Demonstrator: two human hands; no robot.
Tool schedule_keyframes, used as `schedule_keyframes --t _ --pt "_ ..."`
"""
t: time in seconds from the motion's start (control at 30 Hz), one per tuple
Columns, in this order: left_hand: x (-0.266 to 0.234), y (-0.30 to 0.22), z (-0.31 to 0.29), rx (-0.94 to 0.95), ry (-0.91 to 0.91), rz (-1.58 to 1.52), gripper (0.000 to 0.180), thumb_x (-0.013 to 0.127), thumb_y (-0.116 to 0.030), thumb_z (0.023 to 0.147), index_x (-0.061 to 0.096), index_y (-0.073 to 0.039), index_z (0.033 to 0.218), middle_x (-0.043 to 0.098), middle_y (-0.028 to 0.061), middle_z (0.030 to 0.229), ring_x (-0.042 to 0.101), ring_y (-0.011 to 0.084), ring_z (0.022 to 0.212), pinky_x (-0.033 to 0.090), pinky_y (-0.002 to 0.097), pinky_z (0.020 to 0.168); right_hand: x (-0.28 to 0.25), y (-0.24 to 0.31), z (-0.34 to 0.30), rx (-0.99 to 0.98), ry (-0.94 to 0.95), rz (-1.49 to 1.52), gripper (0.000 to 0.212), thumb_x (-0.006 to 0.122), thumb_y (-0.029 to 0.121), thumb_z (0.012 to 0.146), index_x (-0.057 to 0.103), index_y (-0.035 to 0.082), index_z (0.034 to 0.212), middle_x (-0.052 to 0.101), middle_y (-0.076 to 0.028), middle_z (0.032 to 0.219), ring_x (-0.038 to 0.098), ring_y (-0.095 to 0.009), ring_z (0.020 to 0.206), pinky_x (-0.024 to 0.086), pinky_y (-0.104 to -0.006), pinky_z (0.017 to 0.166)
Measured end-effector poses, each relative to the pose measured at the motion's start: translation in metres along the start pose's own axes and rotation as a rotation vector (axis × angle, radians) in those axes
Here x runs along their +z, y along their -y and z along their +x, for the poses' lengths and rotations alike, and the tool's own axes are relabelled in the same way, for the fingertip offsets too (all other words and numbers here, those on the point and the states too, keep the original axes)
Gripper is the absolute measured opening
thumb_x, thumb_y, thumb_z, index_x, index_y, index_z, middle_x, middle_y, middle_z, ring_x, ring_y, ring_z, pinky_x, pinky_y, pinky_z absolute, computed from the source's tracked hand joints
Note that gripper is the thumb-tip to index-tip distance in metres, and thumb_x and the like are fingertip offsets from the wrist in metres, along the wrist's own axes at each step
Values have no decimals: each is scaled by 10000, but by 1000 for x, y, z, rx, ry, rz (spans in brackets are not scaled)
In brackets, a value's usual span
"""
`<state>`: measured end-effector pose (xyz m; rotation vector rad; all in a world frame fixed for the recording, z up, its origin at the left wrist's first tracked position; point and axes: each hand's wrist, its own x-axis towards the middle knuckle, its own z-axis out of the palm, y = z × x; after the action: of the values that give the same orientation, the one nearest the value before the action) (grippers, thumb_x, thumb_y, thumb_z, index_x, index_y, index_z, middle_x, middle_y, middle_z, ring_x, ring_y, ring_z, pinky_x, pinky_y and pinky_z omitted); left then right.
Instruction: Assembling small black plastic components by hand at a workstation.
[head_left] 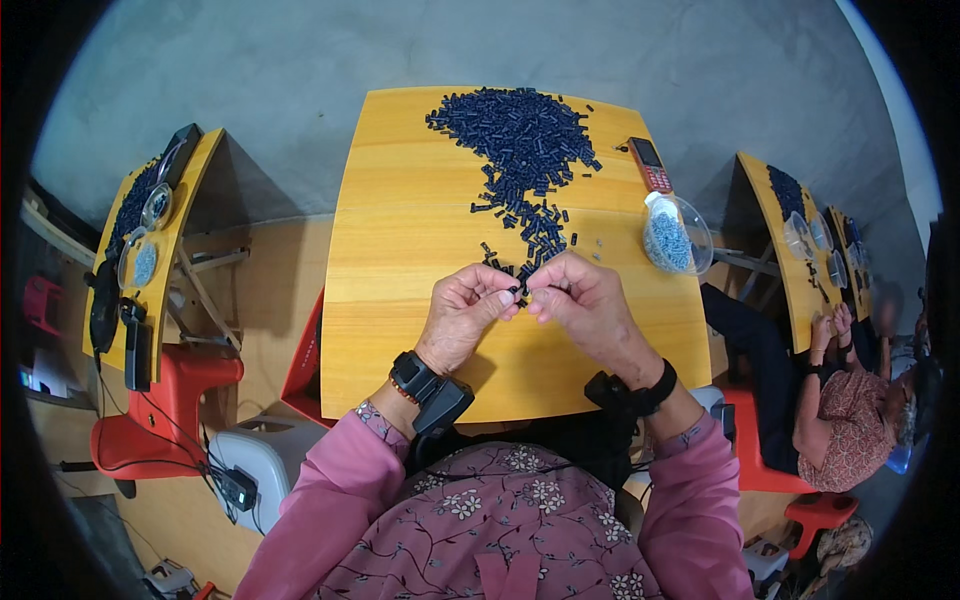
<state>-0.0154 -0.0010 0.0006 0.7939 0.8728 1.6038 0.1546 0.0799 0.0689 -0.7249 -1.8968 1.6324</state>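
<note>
My left hand (462, 312) pinches a small black plastic part (514, 290) between thumb and fingertips, just above the near half of the yellow wooden table (400, 220). Close against it, my right hand (585, 308) has its thumb and index finger pressed together; whatever they grip is too small to make out. Right beyond my fingertips, a trail of loose black parts (540, 230) runs back to a large heap of the same short parts (515, 130) at the far edge. A few tiny grey pieces (598, 250) lie right of the trail.
A clear plastic bowl (700, 225) of small silvery pieces stands at the table's right edge, with a red-and-black keypad phone (650, 165) beyond it. Another table (190, 215) with parts and bowls stands left, near a red stool (165, 410). At right, a person (850, 430) works at another table.
</note>
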Motion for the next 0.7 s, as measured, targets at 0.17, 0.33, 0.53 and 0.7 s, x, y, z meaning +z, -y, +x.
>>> schedule_keyframes --t 0.17,0.33,0.53,0.7 --pt "0 0 0 1 17 4 105 631 -3 922 637 10 1025 694 90 919 636 125 776 531 251 717 3 12 5 -19 15 -117 67 582 -23 919 634 -31 961 586 -45 894 619 -97 742 520 -231 660" --pt "1 0 0 -3 21 -27 106 632 -5 922 637 15 1025 696 100 920 636 128 771 533 254 711 6 15 9 3 -3 -153 66 588 -22 920 636 -24 964 616 -43 871 617 -85 728 518 -227 650" --pt "0 0 0 -3 2 -32 103 639 8 913 639 7 1016 695 101 919 640 130 764 537 259 702 7 11 10 25 -19 -93 66 595 -17 923 634 -12 976 650 -36 854 604 -66 715 514 -221 637" --pt "-2 1 2 12 27 -39 96 642 13 909 642 8 1005 696 99 912 641 125 766 539 253 703 8 9 11 -11 -17 -140 86 605 -27 908 627 -13 990 648 -45 838 603 -75 708 508 -234 629"
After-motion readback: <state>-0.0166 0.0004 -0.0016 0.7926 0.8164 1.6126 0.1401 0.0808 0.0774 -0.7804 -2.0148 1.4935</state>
